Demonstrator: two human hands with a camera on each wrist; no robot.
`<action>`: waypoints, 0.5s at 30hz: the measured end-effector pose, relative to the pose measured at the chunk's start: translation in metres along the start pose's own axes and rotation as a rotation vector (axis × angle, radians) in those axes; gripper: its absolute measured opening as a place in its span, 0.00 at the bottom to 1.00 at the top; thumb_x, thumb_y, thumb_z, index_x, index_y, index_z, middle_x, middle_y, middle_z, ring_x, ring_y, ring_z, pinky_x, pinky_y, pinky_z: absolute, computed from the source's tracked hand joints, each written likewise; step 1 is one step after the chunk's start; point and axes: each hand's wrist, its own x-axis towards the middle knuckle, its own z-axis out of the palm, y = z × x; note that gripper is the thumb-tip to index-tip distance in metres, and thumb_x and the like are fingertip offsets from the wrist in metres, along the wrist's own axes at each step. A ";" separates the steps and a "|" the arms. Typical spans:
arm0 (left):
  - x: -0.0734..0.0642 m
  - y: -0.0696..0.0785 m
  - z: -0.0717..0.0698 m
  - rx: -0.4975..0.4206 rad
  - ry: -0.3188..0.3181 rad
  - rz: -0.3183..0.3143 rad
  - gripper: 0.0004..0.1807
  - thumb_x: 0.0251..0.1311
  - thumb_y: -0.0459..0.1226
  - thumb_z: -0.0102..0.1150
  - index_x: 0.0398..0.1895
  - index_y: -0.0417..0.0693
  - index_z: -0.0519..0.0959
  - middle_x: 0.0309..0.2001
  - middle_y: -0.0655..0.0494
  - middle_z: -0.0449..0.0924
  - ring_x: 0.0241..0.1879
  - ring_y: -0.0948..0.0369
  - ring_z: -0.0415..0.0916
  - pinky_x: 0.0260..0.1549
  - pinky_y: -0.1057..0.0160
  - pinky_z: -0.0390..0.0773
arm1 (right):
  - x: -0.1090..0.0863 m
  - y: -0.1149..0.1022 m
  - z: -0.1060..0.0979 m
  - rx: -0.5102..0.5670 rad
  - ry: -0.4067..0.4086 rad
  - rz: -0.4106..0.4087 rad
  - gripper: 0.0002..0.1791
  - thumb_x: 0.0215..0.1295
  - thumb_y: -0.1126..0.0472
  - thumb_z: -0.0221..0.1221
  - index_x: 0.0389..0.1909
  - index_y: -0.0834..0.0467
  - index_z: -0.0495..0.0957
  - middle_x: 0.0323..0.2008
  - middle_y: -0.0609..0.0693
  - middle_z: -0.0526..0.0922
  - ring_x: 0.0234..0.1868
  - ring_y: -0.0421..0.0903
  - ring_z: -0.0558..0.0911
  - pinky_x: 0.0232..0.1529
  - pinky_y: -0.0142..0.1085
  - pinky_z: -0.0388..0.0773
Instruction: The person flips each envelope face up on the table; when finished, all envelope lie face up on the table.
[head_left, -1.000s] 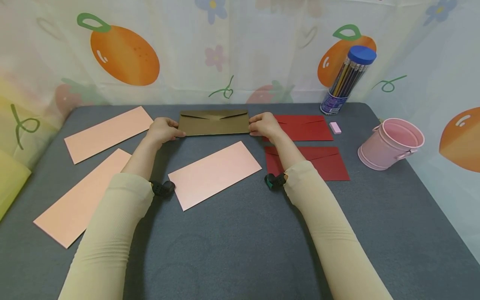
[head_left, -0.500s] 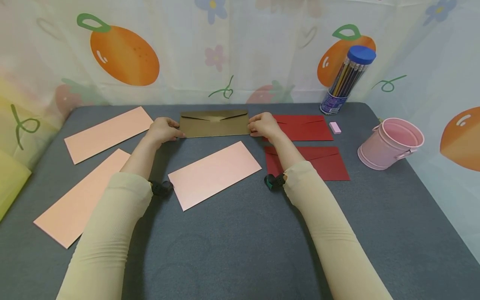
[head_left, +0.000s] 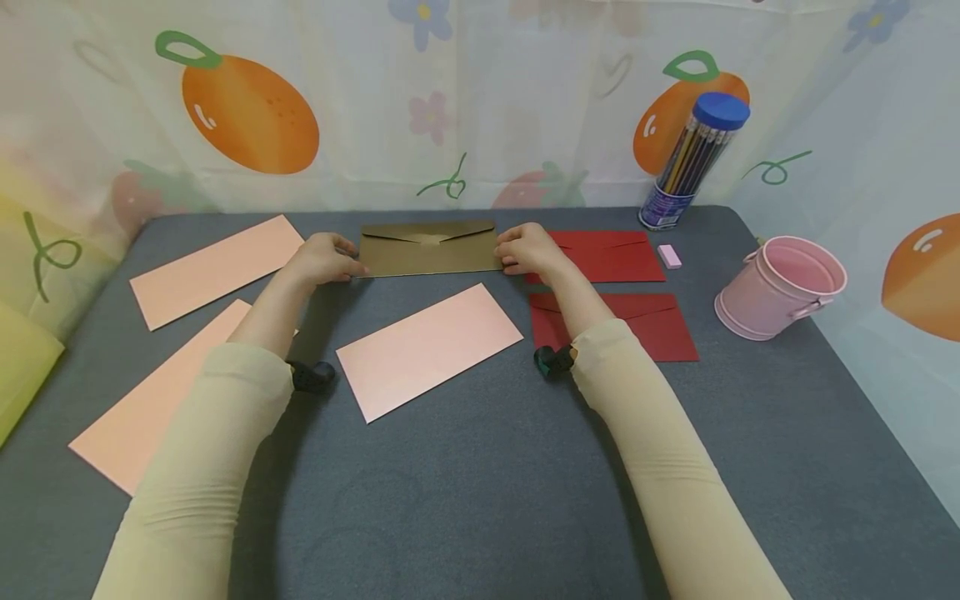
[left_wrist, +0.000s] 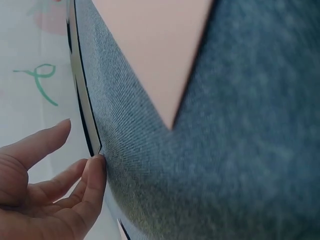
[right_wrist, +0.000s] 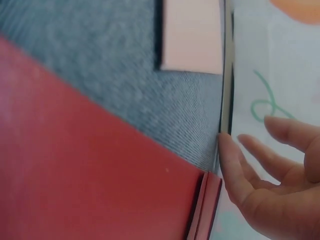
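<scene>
A gold-brown envelope [head_left: 431, 257], flap side up, lies at the back of the table between both hands. At its left end, the left hand [head_left: 324, 258] touches the near corner with its fingertips; in the left wrist view the thumb [left_wrist: 52, 142] stands apart from it. The right hand [head_left: 527, 250] has its fingertips against the other end, its thumb also held off in the right wrist view. Two red envelopes [head_left: 615, 257] lie beside and under the right arm, one nearer than the other. In front of the gold-brown one, a pale pink envelope [head_left: 430, 352] lies slanted.
Two more pink envelopes [head_left: 217, 268] lie on the left, the nearer one partly hidden by the left arm. Toward the right stand a tub of pencils [head_left: 686, 167] with a blue lid and a pink bucket [head_left: 780, 287]. A small pink eraser [head_left: 670, 256] lies near the tub.
The gold-brown envelope has shifted slightly toward the person. The left forearm has moved a little to the left, while the right arm has barely moved.
</scene>
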 end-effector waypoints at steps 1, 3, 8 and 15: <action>0.000 0.000 0.000 -0.002 -0.004 0.003 0.38 0.67 0.38 0.57 0.73 0.28 0.55 0.71 0.29 0.59 0.65 0.38 0.69 0.67 0.48 0.72 | 0.000 0.000 -0.001 0.001 -0.003 0.002 0.24 0.72 0.65 0.53 0.67 0.66 0.68 0.66 0.61 0.72 0.58 0.53 0.76 0.63 0.45 0.78; -0.001 0.000 -0.001 -0.003 -0.008 0.010 0.38 0.67 0.38 0.57 0.73 0.28 0.54 0.71 0.29 0.59 0.65 0.37 0.68 0.67 0.47 0.71 | -0.001 -0.001 -0.002 -0.001 -0.009 0.002 0.25 0.72 0.65 0.52 0.68 0.66 0.68 0.67 0.61 0.72 0.58 0.52 0.75 0.63 0.45 0.78; -0.003 0.000 0.000 0.006 -0.016 0.046 0.35 0.67 0.37 0.56 0.71 0.27 0.57 0.70 0.29 0.61 0.64 0.38 0.69 0.65 0.47 0.73 | -0.003 -0.001 -0.007 -0.029 -0.024 -0.001 0.25 0.73 0.64 0.52 0.69 0.65 0.67 0.69 0.60 0.70 0.60 0.53 0.75 0.64 0.45 0.77; -0.013 -0.001 0.003 0.050 -0.096 0.149 0.29 0.66 0.37 0.59 0.66 0.29 0.65 0.58 0.35 0.72 0.54 0.47 0.76 0.60 0.48 0.76 | -0.011 -0.001 -0.013 -0.084 -0.043 -0.023 0.26 0.72 0.64 0.54 0.69 0.64 0.67 0.70 0.60 0.68 0.64 0.56 0.74 0.64 0.46 0.77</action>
